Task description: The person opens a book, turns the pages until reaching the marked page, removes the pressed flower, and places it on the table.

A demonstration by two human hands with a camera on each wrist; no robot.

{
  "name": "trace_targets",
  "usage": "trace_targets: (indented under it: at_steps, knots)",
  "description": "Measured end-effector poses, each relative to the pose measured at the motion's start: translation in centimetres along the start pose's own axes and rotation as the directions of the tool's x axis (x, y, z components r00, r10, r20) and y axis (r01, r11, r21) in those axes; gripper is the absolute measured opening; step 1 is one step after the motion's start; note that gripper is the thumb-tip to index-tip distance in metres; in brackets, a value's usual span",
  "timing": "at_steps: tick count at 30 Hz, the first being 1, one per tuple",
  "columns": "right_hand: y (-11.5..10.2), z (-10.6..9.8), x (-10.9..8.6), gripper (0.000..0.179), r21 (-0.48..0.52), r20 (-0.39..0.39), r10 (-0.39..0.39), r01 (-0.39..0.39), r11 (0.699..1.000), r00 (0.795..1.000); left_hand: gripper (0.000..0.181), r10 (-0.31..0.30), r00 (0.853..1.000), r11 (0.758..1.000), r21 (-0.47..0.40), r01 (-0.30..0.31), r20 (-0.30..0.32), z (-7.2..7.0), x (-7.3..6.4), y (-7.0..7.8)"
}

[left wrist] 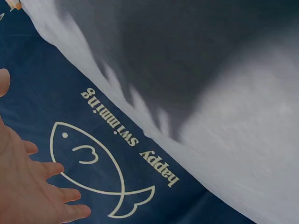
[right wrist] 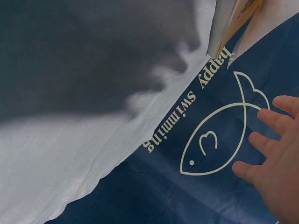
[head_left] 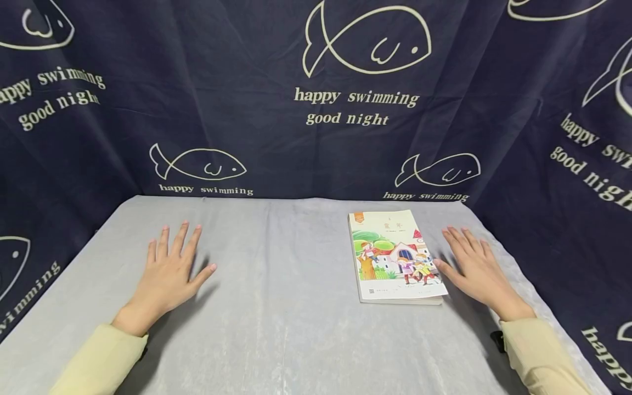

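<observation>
The right hand [head_left: 479,271] is spread and relaxed, gripping nothing; its thumb reaches the right edge of a paperback book [head_left: 387,260] — whether it touches, I cannot tell. The left hand [head_left: 170,280], fingers splayed and straight, holds nothing, well apart from the book. The book lies right of centre on the grey cloth [head_left: 276,318], illustrated cover up — children, a tree, a house — its free edge lifting slightly.
</observation>
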State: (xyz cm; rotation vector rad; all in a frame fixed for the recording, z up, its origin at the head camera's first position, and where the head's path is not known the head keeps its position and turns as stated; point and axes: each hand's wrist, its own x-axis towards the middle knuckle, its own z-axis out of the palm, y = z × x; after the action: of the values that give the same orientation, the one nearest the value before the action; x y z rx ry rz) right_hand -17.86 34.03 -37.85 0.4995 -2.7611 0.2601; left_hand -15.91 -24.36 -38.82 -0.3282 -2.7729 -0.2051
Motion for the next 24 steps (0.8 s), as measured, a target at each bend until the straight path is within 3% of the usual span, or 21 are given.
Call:
trace_targets:
  at_steps: [5,14,24]
  knots:
    - [-0.1,-0.1,0.3,0.064,-0.005,-0.041,-0.028,0.028,1.000,0.999,0.083,0.045,0.998,0.999,0.009,-0.044,-0.036,0.3,0.4,0.7]
    - [-0.2,0.0,0.6,0.051,-0.025,-0.090,-0.079,0.077,0.997,0.993,0.081,0.113,0.993,0.993,0.038,-0.112,-0.035,0.8,1.4,2.5]
    - [-0.6,0.1,0.8,0.046,-0.054,-0.121,-0.175,0.169,0.984,0.977,0.077,0.226,0.972,0.973,0.072,-0.221,-0.068,1.6,2.3,4.6]
